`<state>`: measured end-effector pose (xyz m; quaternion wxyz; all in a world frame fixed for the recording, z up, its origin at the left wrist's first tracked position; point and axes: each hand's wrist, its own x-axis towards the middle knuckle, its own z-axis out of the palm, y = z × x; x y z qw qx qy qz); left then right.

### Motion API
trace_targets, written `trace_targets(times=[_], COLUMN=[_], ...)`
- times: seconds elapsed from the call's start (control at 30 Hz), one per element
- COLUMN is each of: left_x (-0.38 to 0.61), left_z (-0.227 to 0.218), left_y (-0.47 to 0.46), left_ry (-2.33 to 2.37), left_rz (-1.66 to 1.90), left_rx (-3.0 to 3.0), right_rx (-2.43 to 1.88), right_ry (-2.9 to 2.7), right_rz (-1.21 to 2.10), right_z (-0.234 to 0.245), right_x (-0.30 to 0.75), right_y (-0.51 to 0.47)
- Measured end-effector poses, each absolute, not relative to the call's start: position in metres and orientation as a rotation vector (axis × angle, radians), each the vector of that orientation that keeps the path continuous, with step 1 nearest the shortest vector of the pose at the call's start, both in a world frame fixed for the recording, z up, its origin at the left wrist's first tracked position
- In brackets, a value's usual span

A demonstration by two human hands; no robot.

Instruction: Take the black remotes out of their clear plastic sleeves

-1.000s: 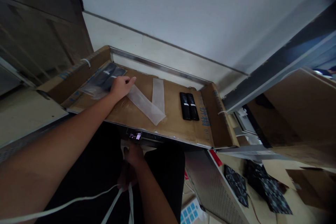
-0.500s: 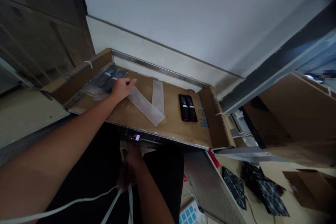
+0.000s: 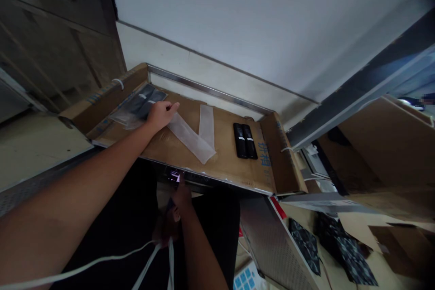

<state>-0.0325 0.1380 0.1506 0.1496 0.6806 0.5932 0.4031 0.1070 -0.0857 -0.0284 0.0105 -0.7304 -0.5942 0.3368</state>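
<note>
My left hand [image 3: 163, 115] lies on the left part of a cardboard-lined tray [image 3: 224, 165]. Its fingers are curled closed at the end of a folded, translucent plastic strip [image 3: 190, 137], which forms a V across the cardboard. Just left of this hand, dark items in clear plastic bags [image 3: 141, 102] overlap each other. Below the tray's front edge, my right hand [image 3: 182, 195] reaches up between the knees, index finger stretched to a small lit display [image 3: 174, 176]; its other fingers are dim. Two black remote-like handsets [image 3: 245, 141] with white bands lie side by side on the right.
Cardboard walls [image 3: 283, 156] rise at both tray ends, held by white ties. Behind stands a white panel [image 3: 217, 22]. A perforated metal panel [image 3: 272, 240] slopes down at the right, near patterned dark bags [image 3: 343, 244] and a large cardboard box [image 3: 384, 145].
My right hand has moved up, and its index finger now reaches the small display. My left hand stays at the plastic strip. The view has shifted slightly.
</note>
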Motion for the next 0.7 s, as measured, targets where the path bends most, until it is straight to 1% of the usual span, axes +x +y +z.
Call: trace_targets(times=[0.3,0.7], left_x=[-0.033,-0.032], left_z=[0.149,0.153], left_y=[0.140,0.137], left_ry=[1.718,1.711], left_rz=[1.144,1.139], left_rx=[1.961,1.954], right_rx=[-2.196,-2.191], right_ry=[-1.989,-1.958], right_rz=[1.026,1.034], right_z=[-0.030,-0.026], right_x=[0.103,0.107], right_y=[-0.099,-0.100])
